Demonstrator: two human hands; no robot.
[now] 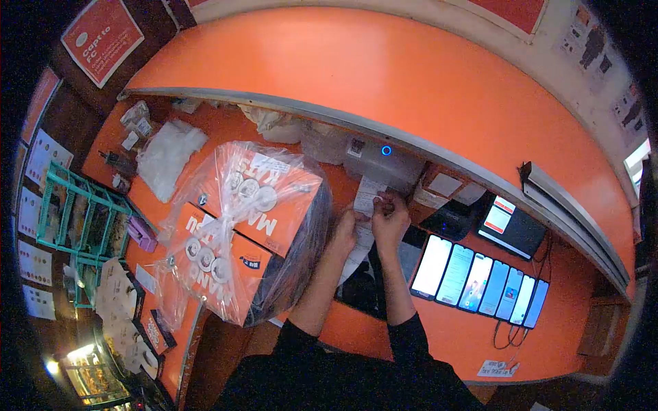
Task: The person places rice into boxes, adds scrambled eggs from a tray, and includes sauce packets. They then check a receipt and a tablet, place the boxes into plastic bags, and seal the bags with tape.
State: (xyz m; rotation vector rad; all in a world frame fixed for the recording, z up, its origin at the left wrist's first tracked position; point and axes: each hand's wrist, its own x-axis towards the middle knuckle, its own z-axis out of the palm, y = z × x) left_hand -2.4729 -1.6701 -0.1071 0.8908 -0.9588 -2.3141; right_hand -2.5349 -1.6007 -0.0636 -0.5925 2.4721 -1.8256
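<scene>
A long white receipt (pixel 370 197) hangs from the grey printer (pixel 384 164), which has a glowing blue ring. My right hand (pixel 391 219) pinches the receipt's right edge just below the printer. On the other edge, the fingers of my left hand (pixel 345 231) are closed on the paper. The strip's lower part (pixel 358 259) trails down between my forearms. Beside my left forearm stand orange printed food boxes (pixel 253 198), wrapped in a clear plastic bag with its knot facing up.
Several lit phones (pixel 478 281) lie in a row on the orange counter (pixel 541 363), with cables below them. A tablet (pixel 504 222) stands behind them. Teal baskets (pixel 82 219) and flat cartons (pixel 123 308) are at left. A raised ledge (pixel 343 58) runs along the back.
</scene>
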